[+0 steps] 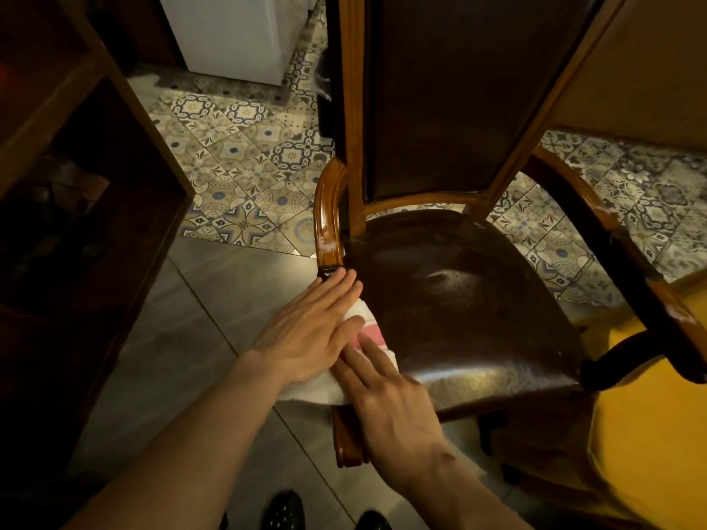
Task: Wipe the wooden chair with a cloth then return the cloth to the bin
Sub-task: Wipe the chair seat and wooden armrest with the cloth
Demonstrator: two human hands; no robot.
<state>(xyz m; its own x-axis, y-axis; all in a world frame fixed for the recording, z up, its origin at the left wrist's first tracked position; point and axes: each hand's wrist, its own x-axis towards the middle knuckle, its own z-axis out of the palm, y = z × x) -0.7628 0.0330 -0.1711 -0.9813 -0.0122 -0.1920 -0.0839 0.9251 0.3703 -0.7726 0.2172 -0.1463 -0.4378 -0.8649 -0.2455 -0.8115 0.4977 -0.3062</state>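
While left hand [306,334] presses cloth [367,330] (pink-striped), right hand [386,399] overlaps.

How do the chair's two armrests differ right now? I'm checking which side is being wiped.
The left armrest looks glossy, and both hands press the cloth just below its front end; the right armrest has no hand or cloth near it and shows pale scuffed patches. The left hand lies flat; the right hand overlaps it. Both armrests are curved brown wood.
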